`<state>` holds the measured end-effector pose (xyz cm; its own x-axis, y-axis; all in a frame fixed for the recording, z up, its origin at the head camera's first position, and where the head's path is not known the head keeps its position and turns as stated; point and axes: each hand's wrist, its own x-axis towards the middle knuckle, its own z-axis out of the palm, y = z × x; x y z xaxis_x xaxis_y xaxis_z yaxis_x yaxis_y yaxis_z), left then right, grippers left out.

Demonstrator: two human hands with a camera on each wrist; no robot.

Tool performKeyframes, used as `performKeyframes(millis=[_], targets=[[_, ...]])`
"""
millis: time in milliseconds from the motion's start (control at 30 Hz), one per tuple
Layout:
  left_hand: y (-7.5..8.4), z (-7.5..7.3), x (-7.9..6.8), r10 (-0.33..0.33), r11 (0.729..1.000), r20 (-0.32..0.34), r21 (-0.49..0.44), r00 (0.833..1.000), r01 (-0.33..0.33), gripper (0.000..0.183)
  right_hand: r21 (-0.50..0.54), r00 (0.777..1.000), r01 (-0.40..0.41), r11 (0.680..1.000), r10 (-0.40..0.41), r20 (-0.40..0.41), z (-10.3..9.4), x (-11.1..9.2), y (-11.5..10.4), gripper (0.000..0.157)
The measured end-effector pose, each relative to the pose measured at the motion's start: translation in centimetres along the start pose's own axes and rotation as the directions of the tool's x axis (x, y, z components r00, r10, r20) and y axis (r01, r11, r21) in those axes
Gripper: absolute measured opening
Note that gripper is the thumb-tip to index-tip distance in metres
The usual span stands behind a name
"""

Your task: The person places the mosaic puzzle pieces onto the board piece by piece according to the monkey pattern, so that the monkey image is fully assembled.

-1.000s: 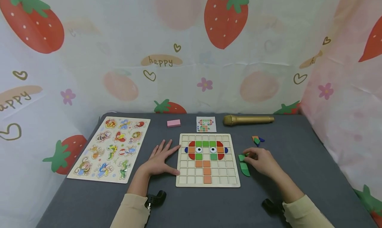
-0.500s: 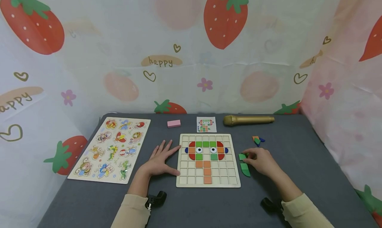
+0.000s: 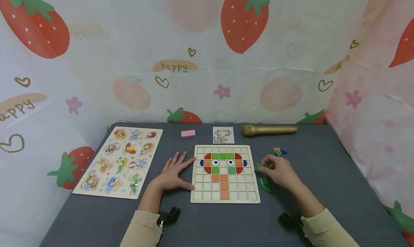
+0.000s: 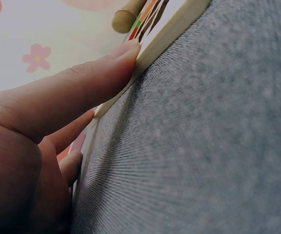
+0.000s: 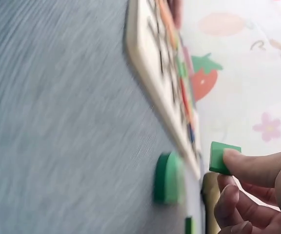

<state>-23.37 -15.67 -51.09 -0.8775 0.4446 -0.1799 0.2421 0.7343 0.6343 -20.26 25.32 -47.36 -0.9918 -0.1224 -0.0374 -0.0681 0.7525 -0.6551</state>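
Note:
My right hand (image 3: 279, 172) pinches a green square tile (image 5: 217, 158) between thumb and fingers, just off the right side of the wooden grid board (image 3: 244, 195). Below that hand, green pieces with a rounded end (image 3: 265, 185) lie on the cloth. My left hand (image 3: 171, 174) spreads its fingers along the board's left edge, thumb (image 4: 116, 66) touching the rim. Coloured tiles on the board form a face with two eye tiles (image 3: 231, 163), red rounded corners and blue side pieces. Orange tiles (image 3: 224, 186) run down beneath the face.
Behind the board lie a small picture card (image 3: 223, 131), a pink block (image 3: 188, 133) and a gold microphone (image 3: 270, 129). A few orange, green and blue pieces (image 3: 284, 151) sit beyond my right hand. An insect-picture puzzle board (image 3: 142, 182) lies at the left.
My right hand has picked up a green square tile from beside the board and shifted slightly left. The left hand stays in place.

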Motion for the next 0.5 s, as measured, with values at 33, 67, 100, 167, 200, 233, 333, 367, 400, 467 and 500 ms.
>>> performKeyframes(millis=[33,67,100,167,200,233,333,367,400,467,500], targets=[[0.0,0.0,0.0,0.001,1.0,0.0,0.001,1.0,-0.001,0.108,0.006,1.0,0.008,1.0,-0.008,0.0,0.0,-0.1,-0.3,0.015],[0.0,0.0,0.0,0.001,1.0,0.001,0.002,1.0,-0.001,0.108,0.012,1.0,0.018,1.0,-0.018,0.003,0.1,-0.1,-0.7,0.015],[0.0,0.0,0.0,0.001,1.0,0.0,0.003,1.0,-0.001,0.108,0.018,1.0,0.029,0.999,-0.029,0.005,0.1,-0.2,-1.0,0.016],[-0.1,0.0,0.0,0.002,1.0,-0.002,0.003,1.0,-0.002,0.108,0.032,0.999,0.041,0.999,-0.041,0.009,0.4,-0.1,-1.7,0.015],[-0.1,0.0,0.0,0.002,1.0,-0.003,0.003,1.0,-0.002,0.108,0.038,0.999,0.045,0.998,-0.045,0.01,0.5,-0.1,-2.0,0.014],[-0.1,0.0,0.0,0.002,1.0,-0.003,0.004,1.0,-0.002,0.108,0.041,0.999,0.048,0.998,-0.049,0.01,0.7,-0.1,-2.3,0.014],[-0.1,0.0,0.0,0.002,1.0,-0.006,0.005,1.0,-0.002,0.108,0.053,0.997,0.075,0.996,-0.076,0.013,1.2,-0.1,-3.2,0.011],[0.0,0.0,0.0,0.003,1.0,-0.006,0.006,1.0,-0.003,0.108,0.057,0.996,0.084,0.995,-0.085,0.018,1.3,-0.1,-3.4,0.011],[0.0,0.0,0.0,0.003,1.0,-0.006,0.005,1.0,-0.003,0.108,0.061,0.995,0.093,0.994,-0.095,0.021,1.5,-0.1,-3.7,0.01],[0.0,0.0,0.0,0.003,1.0,-0.005,0.006,1.0,-0.003,0.108,0.072,0.993,0.112,0.991,-0.115,0.031,1.8,-0.1,-4.2,0.008],[0.0,-0.1,0.0,0.004,1.0,-0.005,0.007,1.0,-0.004,0.108,0.077,0.992,0.119,0.99,-0.122,0.035,2.0,-0.1,-4.4,0.008]])
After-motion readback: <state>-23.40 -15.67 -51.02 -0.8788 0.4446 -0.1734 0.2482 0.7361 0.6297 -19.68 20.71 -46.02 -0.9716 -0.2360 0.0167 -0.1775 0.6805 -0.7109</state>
